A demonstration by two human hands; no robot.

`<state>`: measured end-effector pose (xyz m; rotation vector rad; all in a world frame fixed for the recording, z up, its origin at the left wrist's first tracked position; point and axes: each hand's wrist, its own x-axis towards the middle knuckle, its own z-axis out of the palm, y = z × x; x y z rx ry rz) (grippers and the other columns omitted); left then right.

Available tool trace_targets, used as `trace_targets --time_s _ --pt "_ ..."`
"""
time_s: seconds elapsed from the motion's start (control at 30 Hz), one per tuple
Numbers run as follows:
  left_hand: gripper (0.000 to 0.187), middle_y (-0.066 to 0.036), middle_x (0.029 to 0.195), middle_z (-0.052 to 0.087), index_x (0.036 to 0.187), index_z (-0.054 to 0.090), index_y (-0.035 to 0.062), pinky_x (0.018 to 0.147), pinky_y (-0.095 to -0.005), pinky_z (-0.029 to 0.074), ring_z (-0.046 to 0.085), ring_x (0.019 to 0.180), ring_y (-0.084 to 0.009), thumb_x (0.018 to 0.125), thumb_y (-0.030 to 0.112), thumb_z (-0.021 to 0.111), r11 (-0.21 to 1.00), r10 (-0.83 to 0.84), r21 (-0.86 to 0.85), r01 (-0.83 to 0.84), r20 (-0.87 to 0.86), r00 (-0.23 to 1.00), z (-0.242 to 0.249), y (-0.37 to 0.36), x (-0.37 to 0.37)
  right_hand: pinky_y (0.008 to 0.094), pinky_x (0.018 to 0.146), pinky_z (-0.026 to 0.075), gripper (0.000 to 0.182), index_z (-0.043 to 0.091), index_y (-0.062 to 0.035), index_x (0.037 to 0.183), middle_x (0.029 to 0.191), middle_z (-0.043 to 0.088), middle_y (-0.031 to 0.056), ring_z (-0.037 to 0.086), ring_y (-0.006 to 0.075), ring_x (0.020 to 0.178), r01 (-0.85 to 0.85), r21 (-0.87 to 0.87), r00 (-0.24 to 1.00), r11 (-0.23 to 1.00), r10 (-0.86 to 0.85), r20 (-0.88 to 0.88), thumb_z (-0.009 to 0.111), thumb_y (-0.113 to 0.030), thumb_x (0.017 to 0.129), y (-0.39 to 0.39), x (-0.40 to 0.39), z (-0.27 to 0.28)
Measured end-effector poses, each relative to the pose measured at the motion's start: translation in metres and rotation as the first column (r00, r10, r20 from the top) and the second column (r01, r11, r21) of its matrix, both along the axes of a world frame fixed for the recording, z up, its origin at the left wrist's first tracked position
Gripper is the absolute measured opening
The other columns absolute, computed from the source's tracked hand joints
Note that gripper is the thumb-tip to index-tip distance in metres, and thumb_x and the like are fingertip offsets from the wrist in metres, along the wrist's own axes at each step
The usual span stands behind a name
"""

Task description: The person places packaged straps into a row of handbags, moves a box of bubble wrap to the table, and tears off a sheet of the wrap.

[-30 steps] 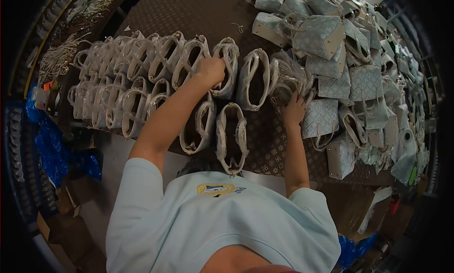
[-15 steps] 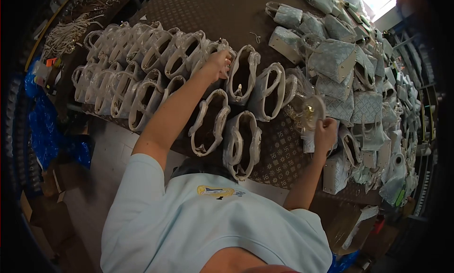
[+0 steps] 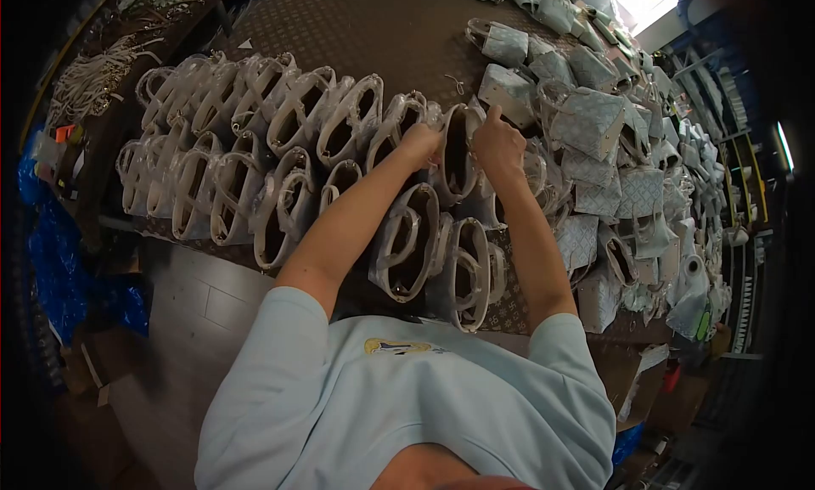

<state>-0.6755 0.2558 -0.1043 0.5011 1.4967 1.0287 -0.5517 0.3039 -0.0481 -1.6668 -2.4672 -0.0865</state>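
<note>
Wrapped bag | left hand curled gripping its rim | right hand closed on opposite side

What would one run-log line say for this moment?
left hand: on wrapped bag | right hand: same bag | rows of wrapped bags left | patterned bags right

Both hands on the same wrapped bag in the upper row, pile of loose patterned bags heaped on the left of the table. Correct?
Not quite. The head view shows the left hand and right hand both on one wrapped bag in the upper row, but the pile of loose patterned bags is heaped on the right of the table, not the left.
</note>
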Motion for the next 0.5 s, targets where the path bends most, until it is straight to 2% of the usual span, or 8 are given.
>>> trace_targets --time_s 0.07,0.1,0.17,0.2,0.33,0.4,0.47,0.5 --pt "0.019 -0.011 0.058 0.054 0.066 0.055 -0.0002 0.052 -0.0348 0.047 0.056 0.057 -0.0213 0.075 0.017 0.057 0.973 -0.191 0.089 0.211 -0.200 0.961 -0.016 0.006 0.002 0.0379 0.056 0.048 0.022 0.043 -0.0018 0.090 0.072 0.061 0.0203 0.062 0.0300 0.069 -0.047 0.020 0.988 0.999 0.043 0.148 0.053 -0.016 0.076 0.004 -0.003 -0.010" --pt "0.023 -0.012 0.060 0.057 0.064 0.058 -0.0009 0.049 -0.0343 0.048 0.058 0.054 -0.0221 0.073 0.020 0.059 0.959 -0.264 -0.016 0.282 -0.408 0.874 -0.014 0.008 0.006 0.0379 0.056 0.048 0.022 0.043 -0.0018 0.090 0.072 0.061 0.0203 0.062 0.0300 0.069 -0.043 0.021 0.986 0.999 0.039 0.159 0.053 -0.016 0.076 0.002 -0.008 -0.010" --pt "0.022 -0.013 0.061 0.058 0.069 0.059 -0.0021 0.049 -0.0334 0.049 0.059 0.053 -0.0229 0.073 0.019 0.058 0.947 -0.273 -0.001 0.320 -0.524 0.807 -0.012 0.006 0.010 0.0385 0.056 0.049 0.025 0.045 -0.0015 0.092 0.076 0.060 0.0229 0.063 0.0301 0.070 -0.083 -0.023 0.956 0.996 0.086 0.279 0.055 -0.017 0.074 -0.005 -0.025 -0.013" --pt "0.021 -0.013 0.061 0.060 0.073 0.060 -0.0033 0.049 -0.0326 0.050 0.059 0.052 -0.0237 0.073 0.018 0.058 0.936 -0.267 0.006 0.352 -0.639 0.722 -0.013 0.007 0.010 0.0397 0.062 0.049 0.031 0.046 0.0005 0.095 0.085 0.060 0.0238 0.061 0.0330 0.079 -0.002 -0.152 0.981 0.988 0.032 0.194 0.057 -0.017 0.072 0.005 -0.032 -0.025" --pt "0.019 -0.016 0.065 0.060 0.076 0.060 -0.0055 0.048 -0.0328 0.050 0.061 0.055 -0.0255 0.073 0.013 0.056 0.942 -0.317 -0.094 0.323 -0.571 0.757 -0.024 0.014 0.010 0.0407 0.076 0.047 0.039 0.046 0.0007 0.105 0.100 0.057 0.0217 0.056 0.0320 0.095 0.174 -0.435 0.983 0.884 -0.180 0.028 0.061 -0.015 0.072 0.029 -0.033 -0.072" --pt "0.015 -0.018 0.067 0.060 0.075 0.059 -0.0071 0.049 -0.0340 0.051 0.062 0.059 -0.0264 0.073 0.006 0.053 0.939 -0.314 -0.076 0.336 -0.586 0.747 -0.021 0.013 0.009 0.0400 0.080 0.045 0.042 0.044 -0.0005 0.112 0.105 0.055 0.0222 0.053 0.0317 0.100 0.124 -0.562 0.991 0.818 -0.078 0.105 0.058 -0.015 0.074 0.037 -0.024 -0.100" --pt "0.013 -0.019 0.068 0.060 0.073 0.058 -0.0080 0.048 -0.0348 0.051 0.062 0.060 -0.0270 0.071 0.003 0.052 0.934 -0.344 -0.100 0.344 -0.519 0.783 -0.021 0.014 0.007 0.0393 0.083 0.043 0.037 0.050 -0.0040 0.108 0.108 0.055 0.0161 0.052 0.0313 0.102 0.075 -0.537 0.996 0.840 -0.033 0.086 0.058 -0.016 0.074 0.035 -0.017 -0.113" --pt "0.011 -0.019 0.068 0.060 0.072 0.057 -0.0089 0.048 -0.0356 0.051 0.063 0.060 -0.0275 0.070 0.001 0.051 0.930 -0.364 -0.120 0.348 -0.449 0.816 -0.020 0.013 0.007 0.0385 0.084 0.042 0.035 0.053 -0.0065 0.107 0.109 0.055 0.0129 0.051 0.0306 0.104 -0.095 -0.495 0.951 0.864 0.227 0.212 0.057 -0.016 0.073 0.029 -0.017 -0.103"
